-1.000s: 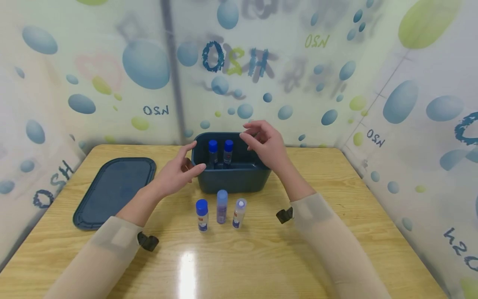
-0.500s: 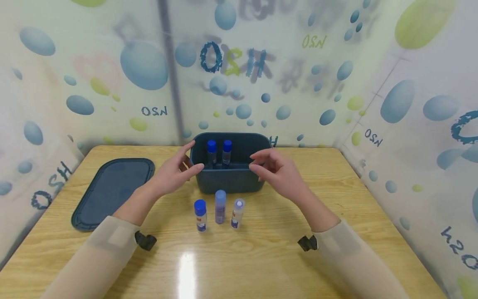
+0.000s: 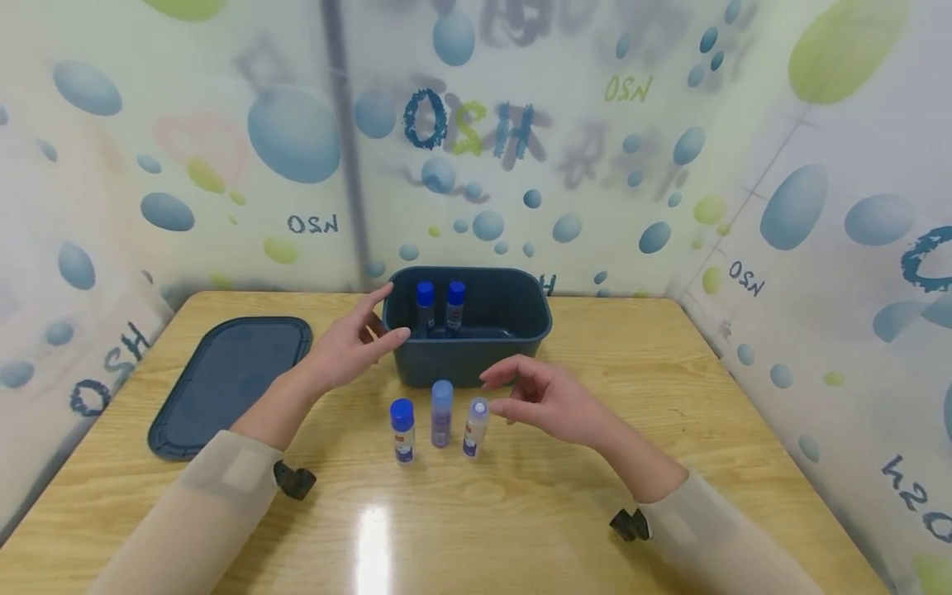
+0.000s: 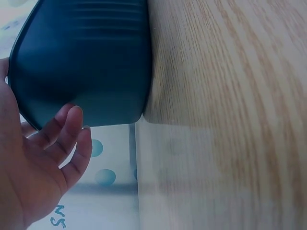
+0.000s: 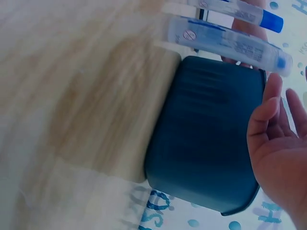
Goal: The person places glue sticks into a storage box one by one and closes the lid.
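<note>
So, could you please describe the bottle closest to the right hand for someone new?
On the wooden table, find the dark bin. In front of it, take the rightmost bottle of three, beside the right hand. Its top looks clear in the head view, unlike the blue tops of the middle bottle and the left bottle.

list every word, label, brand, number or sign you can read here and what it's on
"OSH", apparently mirrored H2O: back wall, left wall
"OSN", mirrored too: back wall, right wall
Round crossed-out sign, its picture too small: clear-capped tube
Wording on all five tubes: too small or blurred to read
Shadowy grey lettering, back wall: too blurred
</note>
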The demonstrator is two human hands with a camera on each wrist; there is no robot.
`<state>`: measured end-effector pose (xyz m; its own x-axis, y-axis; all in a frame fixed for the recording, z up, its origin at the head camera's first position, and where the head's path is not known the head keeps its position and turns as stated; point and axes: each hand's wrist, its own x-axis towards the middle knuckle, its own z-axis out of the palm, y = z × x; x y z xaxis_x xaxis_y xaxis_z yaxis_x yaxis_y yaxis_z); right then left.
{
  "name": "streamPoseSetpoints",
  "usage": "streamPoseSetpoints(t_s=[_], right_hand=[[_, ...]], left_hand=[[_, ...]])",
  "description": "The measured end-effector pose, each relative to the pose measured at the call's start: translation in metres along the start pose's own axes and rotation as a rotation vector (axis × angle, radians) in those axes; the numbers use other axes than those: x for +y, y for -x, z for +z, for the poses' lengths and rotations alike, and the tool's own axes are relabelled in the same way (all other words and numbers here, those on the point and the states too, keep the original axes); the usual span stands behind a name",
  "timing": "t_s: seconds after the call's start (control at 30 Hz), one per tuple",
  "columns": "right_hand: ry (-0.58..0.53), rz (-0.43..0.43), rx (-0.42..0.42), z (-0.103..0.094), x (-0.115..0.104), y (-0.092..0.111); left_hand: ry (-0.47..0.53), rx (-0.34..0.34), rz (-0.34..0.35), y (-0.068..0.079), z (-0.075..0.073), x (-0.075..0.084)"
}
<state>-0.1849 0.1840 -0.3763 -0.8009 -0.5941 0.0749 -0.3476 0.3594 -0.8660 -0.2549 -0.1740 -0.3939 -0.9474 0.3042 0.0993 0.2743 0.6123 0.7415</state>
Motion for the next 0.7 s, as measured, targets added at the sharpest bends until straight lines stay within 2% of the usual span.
streamPoseSetpoints(t_s=[0.27, 0.47, 0.7], right_hand=[[0.013, 0.003, -0.099, 0.009, 0.008, 0.001], [-0.067, 0.036, -0.11, 0.015, 0.009, 0.001], [-0.083, 0.053, -0.112, 0.019, 0.01, 0.001]], left_hand=[[0.019, -0.002, -0.012, 0.0, 0.001, -0.001], [0.022, -0.004, -0.014, 0.0, 0.002, -0.001], [0.019, -0.003, -0.015, 0.0, 0.002, -0.001]])
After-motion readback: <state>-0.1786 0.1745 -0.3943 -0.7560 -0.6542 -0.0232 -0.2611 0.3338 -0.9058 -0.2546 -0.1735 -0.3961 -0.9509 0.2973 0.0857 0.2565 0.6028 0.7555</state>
